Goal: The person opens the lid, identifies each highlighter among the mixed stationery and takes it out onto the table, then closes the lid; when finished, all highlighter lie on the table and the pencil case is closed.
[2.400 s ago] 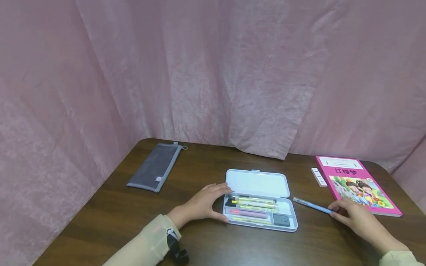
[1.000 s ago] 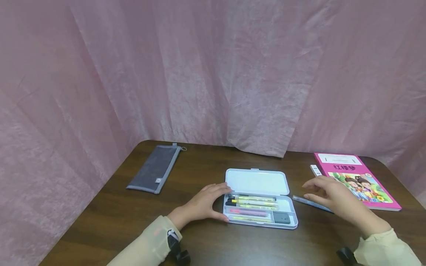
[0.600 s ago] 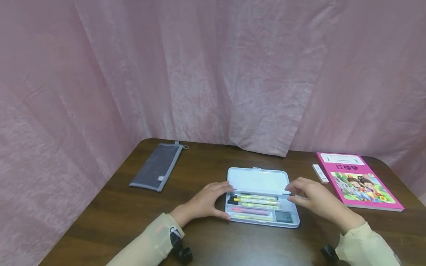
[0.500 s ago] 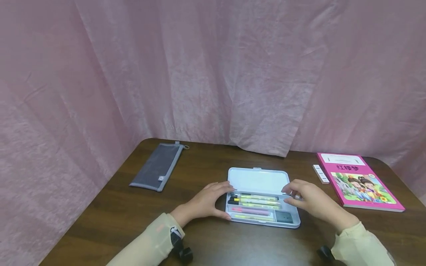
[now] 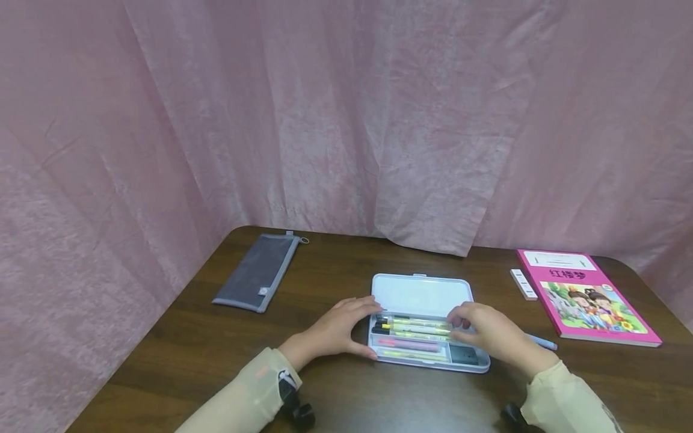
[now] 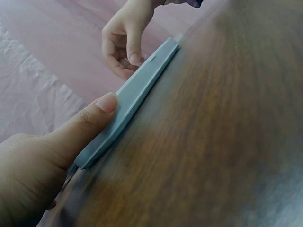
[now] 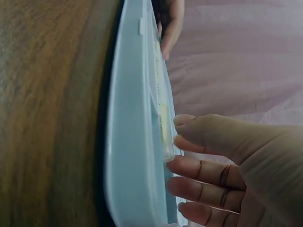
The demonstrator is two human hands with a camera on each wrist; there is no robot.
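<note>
In the head view, a pale blue pencil case [image 5: 422,364] lies open, its lid [image 5: 422,294] folded back. Inside are several yellow-patterned pens [image 5: 414,329], a pink-purple pen [image 5: 408,345] and a dark grey block [image 5: 464,355]. My left hand [image 5: 330,334] grips the case's left end, thumb [image 6: 90,123] on the front wall, fingers at the hinge side. My right hand [image 5: 489,331] hovers over the case's right end, fingers loosely bent. In the right wrist view its fingertips are right beside the clear end of a yellow pen [image 7: 164,125]. A blue pen [image 5: 541,342] lies partly hidden behind that hand.
A grey mesh zip pouch [image 5: 258,270] lies at the table's back left. On the right are a pink book [image 5: 590,300] and a small white block [image 5: 523,284]. Pink curtains [image 5: 335,120] hang right behind the brown table [image 5: 335,258].
My right hand has let go of the blue pen, which stays on the table, and has moved left over the case. My left hand keeps its hold on the case.
</note>
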